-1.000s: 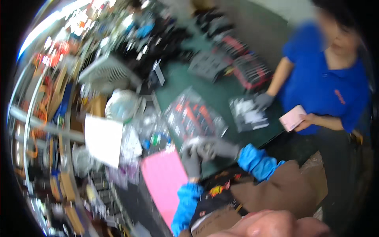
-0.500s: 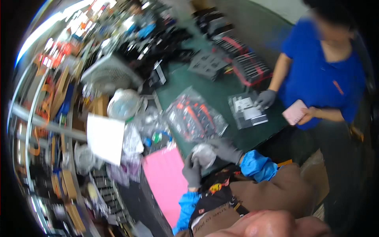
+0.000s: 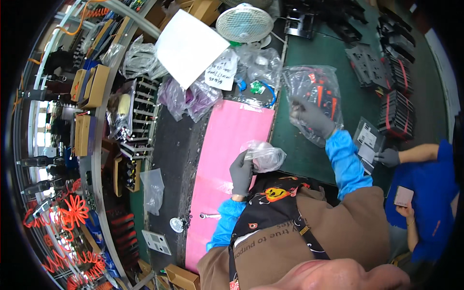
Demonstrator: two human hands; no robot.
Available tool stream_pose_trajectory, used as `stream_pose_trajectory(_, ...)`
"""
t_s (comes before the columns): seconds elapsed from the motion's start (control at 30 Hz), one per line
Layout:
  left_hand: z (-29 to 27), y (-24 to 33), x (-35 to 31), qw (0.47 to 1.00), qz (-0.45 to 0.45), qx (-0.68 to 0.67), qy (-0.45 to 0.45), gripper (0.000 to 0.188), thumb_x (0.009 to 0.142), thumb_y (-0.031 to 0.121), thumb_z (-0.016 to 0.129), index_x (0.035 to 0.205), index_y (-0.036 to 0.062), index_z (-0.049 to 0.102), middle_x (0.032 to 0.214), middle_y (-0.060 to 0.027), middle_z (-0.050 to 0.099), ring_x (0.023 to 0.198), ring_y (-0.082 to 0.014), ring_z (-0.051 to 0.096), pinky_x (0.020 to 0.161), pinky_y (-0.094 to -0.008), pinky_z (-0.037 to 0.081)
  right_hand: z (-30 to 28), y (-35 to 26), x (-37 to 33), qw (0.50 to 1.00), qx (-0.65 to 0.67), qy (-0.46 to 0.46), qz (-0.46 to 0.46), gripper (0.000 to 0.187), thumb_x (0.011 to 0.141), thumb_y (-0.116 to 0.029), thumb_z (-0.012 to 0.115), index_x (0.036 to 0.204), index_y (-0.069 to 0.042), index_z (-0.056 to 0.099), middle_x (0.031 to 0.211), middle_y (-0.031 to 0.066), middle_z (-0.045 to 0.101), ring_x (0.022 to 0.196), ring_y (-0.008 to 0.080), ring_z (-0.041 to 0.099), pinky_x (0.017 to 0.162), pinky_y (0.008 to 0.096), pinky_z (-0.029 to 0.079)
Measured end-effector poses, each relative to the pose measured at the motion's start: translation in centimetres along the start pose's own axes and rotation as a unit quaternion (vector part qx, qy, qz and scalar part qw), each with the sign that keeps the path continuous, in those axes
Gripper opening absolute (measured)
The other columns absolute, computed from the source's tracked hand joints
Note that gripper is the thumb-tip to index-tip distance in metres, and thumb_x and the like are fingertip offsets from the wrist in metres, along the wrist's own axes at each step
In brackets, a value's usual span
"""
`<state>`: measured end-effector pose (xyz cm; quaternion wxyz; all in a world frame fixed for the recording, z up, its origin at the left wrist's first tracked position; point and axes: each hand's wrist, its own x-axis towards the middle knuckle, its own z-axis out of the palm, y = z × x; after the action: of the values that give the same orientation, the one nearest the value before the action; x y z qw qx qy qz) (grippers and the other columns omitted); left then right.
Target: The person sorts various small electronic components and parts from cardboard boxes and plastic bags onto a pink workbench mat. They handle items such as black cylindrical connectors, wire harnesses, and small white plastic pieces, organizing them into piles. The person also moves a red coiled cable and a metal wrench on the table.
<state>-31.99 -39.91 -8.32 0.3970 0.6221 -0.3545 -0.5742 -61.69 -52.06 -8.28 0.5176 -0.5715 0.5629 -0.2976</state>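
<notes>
In front of my body, my left hand, in a grey glove, is closed on the edge of a small crumpled clear plastic bag. What the bag holds, if anything, I cannot make out. My right hand, also gloved in grey, is over the near left part of a large clear bag with red and black parts inside. Motion blurs its fingers, so their grip is unclear, as is whether they touch the bag. Blue sleeve covers sit on both my forearms.
A pink mat bears a wrench. Beyond are a white sheet and a fan. Strapped black parts stand on the green table. At right, a co-worker's gloved hand touches a flat packet.
My right hand has left the small bag and moved over the large one; my left hand still holds the small bag. The view has turned, showing more of the left-hand shelves.
</notes>
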Motion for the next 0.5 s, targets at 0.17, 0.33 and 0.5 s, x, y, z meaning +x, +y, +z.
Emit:
stream_pose_trajectory(0.17, -1.9, 0.6, -0.2, 1.0, -0.019, -0.006, 0.017, 0.031, 0.097, 0.01, 0.049, 0.123, -0.002, 0.062, 0.076, -0.0048, 0.063, 0.063, -0.0103, 0.06, 0.057, -0.0246, 0.05, 0.1, 1.8, 15.3, 0.931, -0.348, 0.098, -0.043, 0.079, 0.078, -0.037, 0.074, 0.147, -0.018, 0.04, 0.143, 0.0199, 0.043, 0.131, 0.0369, 0.045, 0.107, 0.045, 0.039)
stream_pose_trajectory(0.33, -2.2, 2.8, 2.2, 0.998, 0.032, 0.056, -0.013, 0.03, 0.096, 0.007, 0.048, 0.122, -0.0031, 0.061, 0.087, -0.0052, 0.065, 0.079, -0.01, 0.06, 0.07, -0.025, 0.049, 3.5, 2.8, 21.6, 0.842, -0.524, 0.122, 0.026, 0.053, 0.081, -0.036, 0.069, 0.129, -0.019, 0.057, 0.134, 0.0152, 0.053, 0.123, 0.0356, 0.051, 0.095, 0.0486, 0.048)
stream_pose_trajectory(0.5, -2.2, 4.8, 6.0, 0.99, 0.1, 0.096, 0.013, 0.026, 0.095, 0.011, 0.052, 0.114, -0.0034, 0.063, 0.092, -0.0055, 0.064, 0.082, -0.0102, 0.057, 0.074, -0.027, 0.048, 1.2, 5.7, 23.2, 0.903, -0.374, 0.21, 0.009, 0.026, 0.085, -0.03, 0.06, 0.104, -0.015, 0.07, 0.112, 0.0125, 0.066, 0.105, 0.0349, 0.062, 0.088, 0.0485, 0.05)
